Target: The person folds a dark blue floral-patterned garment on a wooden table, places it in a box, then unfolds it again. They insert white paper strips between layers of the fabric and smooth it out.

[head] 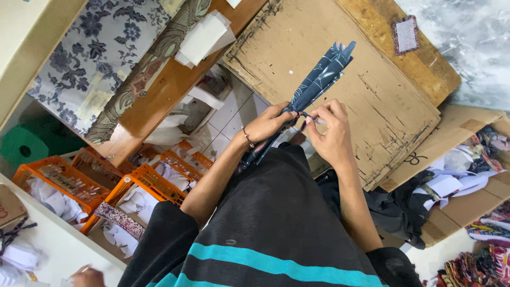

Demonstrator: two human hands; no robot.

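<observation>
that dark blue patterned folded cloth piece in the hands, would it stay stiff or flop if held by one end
The dark blue leaf-patterned folded cloth strip likely holds fairly stiff: it juts straight out beyond the left hand and right hand without drooping. It probably weighs little, being pinched by fingertips alone.

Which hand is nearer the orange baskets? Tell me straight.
Left. The left hand grips the folded cloth on the side towards the orange baskets; the right hand pinches the same cloth farther from them.
</observation>
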